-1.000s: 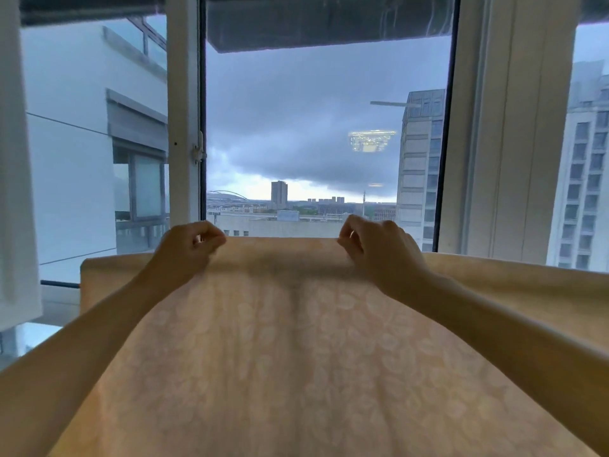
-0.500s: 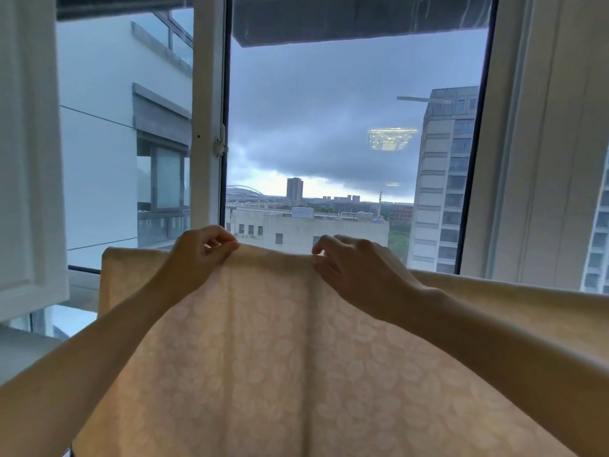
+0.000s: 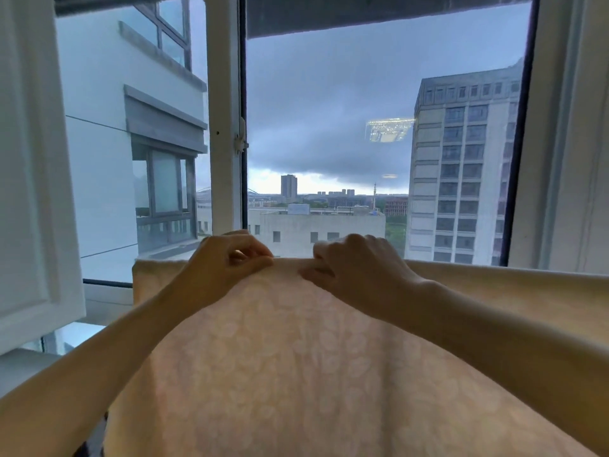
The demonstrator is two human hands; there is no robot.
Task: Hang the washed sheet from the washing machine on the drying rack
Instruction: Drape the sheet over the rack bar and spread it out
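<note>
Sheet (image 3: 296, 374): pale, leaf-patterned, top edge stretched before the window (image 3: 379, 127).
Left hand (image 3: 224, 265): pinching that edge.
Right hand (image 3: 359, 268): pinching it alongside.

sheet (image 3: 296, 374) filling foreground, window frame (image 3: 225, 127) close behind, open air above fold

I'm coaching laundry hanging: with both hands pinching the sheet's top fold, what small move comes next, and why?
Probably slide the left hand and right hand apart along the top fold of the sheet: both pinch it close together near the middle, so drawing outward should smooth it.
</note>
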